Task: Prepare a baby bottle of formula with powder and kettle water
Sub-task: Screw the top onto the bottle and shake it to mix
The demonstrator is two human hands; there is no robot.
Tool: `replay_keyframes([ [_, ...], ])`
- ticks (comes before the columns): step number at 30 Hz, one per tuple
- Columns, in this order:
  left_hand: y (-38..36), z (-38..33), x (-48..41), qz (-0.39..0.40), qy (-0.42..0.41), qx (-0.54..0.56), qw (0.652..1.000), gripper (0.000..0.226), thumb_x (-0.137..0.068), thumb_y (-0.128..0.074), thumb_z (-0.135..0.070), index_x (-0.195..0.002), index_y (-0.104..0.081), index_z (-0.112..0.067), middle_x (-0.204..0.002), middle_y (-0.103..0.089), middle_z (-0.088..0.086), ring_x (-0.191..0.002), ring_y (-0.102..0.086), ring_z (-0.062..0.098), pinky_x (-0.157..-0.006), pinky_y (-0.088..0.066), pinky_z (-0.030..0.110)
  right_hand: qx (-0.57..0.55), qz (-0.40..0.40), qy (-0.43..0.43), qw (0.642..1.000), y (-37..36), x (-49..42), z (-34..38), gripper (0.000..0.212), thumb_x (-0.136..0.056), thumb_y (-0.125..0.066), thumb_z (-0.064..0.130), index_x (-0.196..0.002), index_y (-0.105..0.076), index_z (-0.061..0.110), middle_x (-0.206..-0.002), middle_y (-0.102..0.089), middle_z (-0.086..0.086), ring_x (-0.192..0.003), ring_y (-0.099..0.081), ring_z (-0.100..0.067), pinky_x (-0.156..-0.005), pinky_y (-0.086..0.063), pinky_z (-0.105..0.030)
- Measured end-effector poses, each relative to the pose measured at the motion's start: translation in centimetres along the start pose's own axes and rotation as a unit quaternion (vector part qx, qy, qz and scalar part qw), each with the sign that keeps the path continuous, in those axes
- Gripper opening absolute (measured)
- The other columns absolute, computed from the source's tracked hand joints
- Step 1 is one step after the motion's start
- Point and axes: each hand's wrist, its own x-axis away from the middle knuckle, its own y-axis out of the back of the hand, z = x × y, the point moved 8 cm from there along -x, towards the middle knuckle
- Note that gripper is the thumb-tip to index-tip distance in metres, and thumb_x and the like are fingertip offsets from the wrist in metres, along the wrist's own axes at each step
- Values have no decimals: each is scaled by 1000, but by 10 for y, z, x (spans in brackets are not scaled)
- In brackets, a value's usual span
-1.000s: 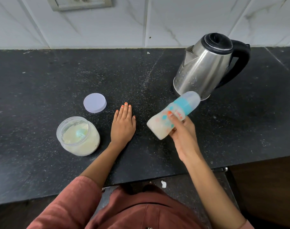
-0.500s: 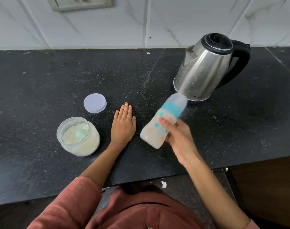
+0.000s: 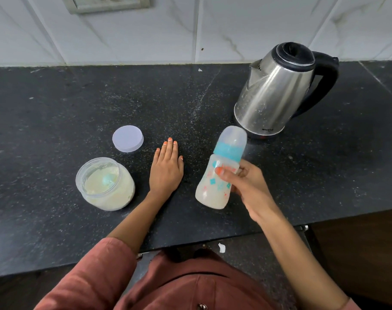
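Observation:
My right hand (image 3: 246, 186) grips a baby bottle (image 3: 219, 173) above the counter, nearly upright and leaning slightly right. The bottle has a teal collar, a clear cap and milky liquid inside. My left hand (image 3: 167, 170) lies flat on the black counter (image 3: 56, 113), fingers together, holding nothing. An open jar of pale formula powder (image 3: 105, 184) with a teal scoop in it stands left of that hand. Its lilac lid (image 3: 128, 138) lies behind it. A steel kettle (image 3: 277, 90) with a black handle stands at the back right.
A white tiled wall with a socket plate (image 3: 107, 3) rises behind the counter. The counter's front edge runs below my forearms, with dark cabinet fronts (image 3: 358, 253) underneath on the right. A rust-coloured garment fills the bottom of the view.
My right hand has swung the bottle from a strong tilt to the right toward upright and moved it slightly left and down. The left hand stayed flat on the counter.

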Motion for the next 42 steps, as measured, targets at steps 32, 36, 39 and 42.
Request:
replay_keyframes([
  [32,2,0,1,-11,-2,11,1000,50,-100,-29,-26,-144,-21,-5,-154,-18,11,-143,-14,23,-116,-6,35,-183,-72,10,980,2,-14,-11,17,-79,-62,13,-95,-61,16,-93,-69,1,-84,-67,-8,-74,-57,-25],
  [36,1,0,0,-4,-2,3,1000,50,-100,-27,-27,-145,-18,-6,-155,-15,9,-144,-11,21,-116,-4,35,-5,24,-25,999,-14,0,-20,34,-59,-70,22,-92,-64,17,-87,-72,1,-88,-68,-16,-82,-54,-34],
  [39,3,-1,1,-13,-4,13,1000,50,-100,-29,-26,-144,-21,-5,-154,-18,10,-143,-14,22,-116,-5,35,-137,-19,3,990,-3,-11,-6,29,-64,-66,20,-93,-64,15,-85,-72,4,-83,-68,-10,-77,-56,-29],
  [42,4,-1,2,-15,-7,14,1000,49,-100,-31,-25,-143,-23,-4,-153,-20,12,-142,-17,24,-116,-7,36,-249,-88,4,964,9,-21,-4,17,-80,-60,15,-97,-61,17,-95,-69,2,-90,-66,-10,-77,-56,-27],
])
